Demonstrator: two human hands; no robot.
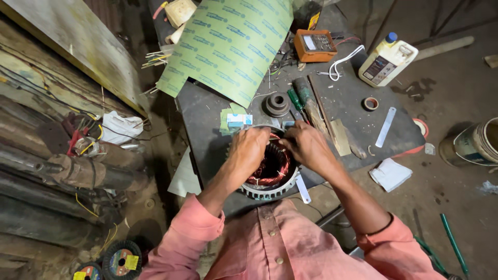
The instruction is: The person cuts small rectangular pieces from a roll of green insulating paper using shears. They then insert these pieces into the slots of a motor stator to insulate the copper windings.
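Both hands, left (249, 150) and right (306, 145), are pinched on stator (270, 173) windings; enamel may be nicked if forced.

I see glossy copper wire (270, 168) wound inside a ribbed, dull grey metal stator (267, 191). The worktable (358, 114) looks matt, dark and scuffed. Green insulation paper (228, 46) lies smooth; my shirt (280, 243) is soft pink cloth.

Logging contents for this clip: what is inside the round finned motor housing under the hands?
Inside the motor housing sit reddish copper windings. The left hand and right hand cover its far rim, so what the fingertips touch is hidden.
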